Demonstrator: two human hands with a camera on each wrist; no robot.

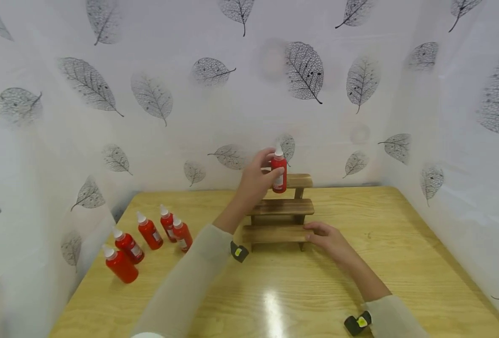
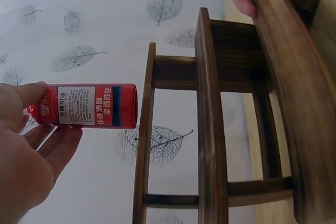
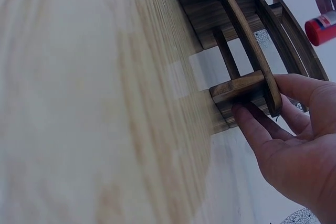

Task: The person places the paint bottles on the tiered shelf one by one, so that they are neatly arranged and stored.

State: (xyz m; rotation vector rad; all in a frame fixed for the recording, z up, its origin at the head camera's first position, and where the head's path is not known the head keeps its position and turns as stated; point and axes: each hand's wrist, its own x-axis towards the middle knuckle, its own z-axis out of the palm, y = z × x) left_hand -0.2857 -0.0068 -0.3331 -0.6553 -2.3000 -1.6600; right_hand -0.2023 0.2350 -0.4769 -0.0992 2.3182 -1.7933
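My left hand grips a red bottle with a white pointed cap, holding it upright by the top shelf of a small wooden stepped stand. In the left wrist view the bottle shows a printed label, and its base is apart from the dark wood tiers. The right hand holds the right end of the lowest step; in the right wrist view thumb and fingers pinch the end of that board. The stand's upper left part is hidden behind the left hand.
Several more red bottles with white pointed caps stand on the left of the wooden table. Pale sheeting with a leaf print hangs behind the table and along both sides. Black straps are at the wrists.
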